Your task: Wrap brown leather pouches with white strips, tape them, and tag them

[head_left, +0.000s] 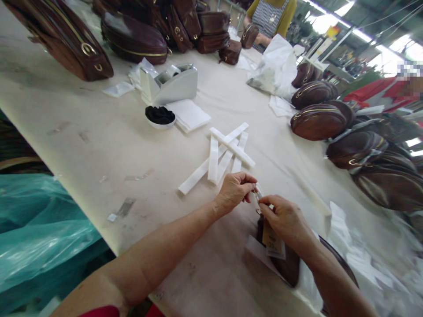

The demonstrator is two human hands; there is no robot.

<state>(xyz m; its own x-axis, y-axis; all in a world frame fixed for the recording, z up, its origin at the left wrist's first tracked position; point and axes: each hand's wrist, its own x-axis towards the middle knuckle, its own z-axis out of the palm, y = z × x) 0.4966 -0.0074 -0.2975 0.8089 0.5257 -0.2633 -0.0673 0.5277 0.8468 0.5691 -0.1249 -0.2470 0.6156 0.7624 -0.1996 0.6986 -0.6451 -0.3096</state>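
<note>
My left hand [235,190] pinches a thin tag string [257,197] between thumb and fingertips. Just to its right, my right hand [284,218] grips the lower part of the same string, close to a small metal ring [258,211]. Below the fingers hangs a tan hang tag [273,243] with print on it, in what looks like a clear sleeve. It lies against a dark brown leather bag [287,266], which my right forearm partly hides. White wrapping [307,286] surrounds part of that bag.
White foam strips [213,158] lie crossed ahead of my hands. Beyond them are a bowl of black cords [160,116], white sheets [190,115] and a tape dispenser [172,83]. Brown bags [322,121] line the right side and far left. A co-worker [272,17] stands at the far edge.
</note>
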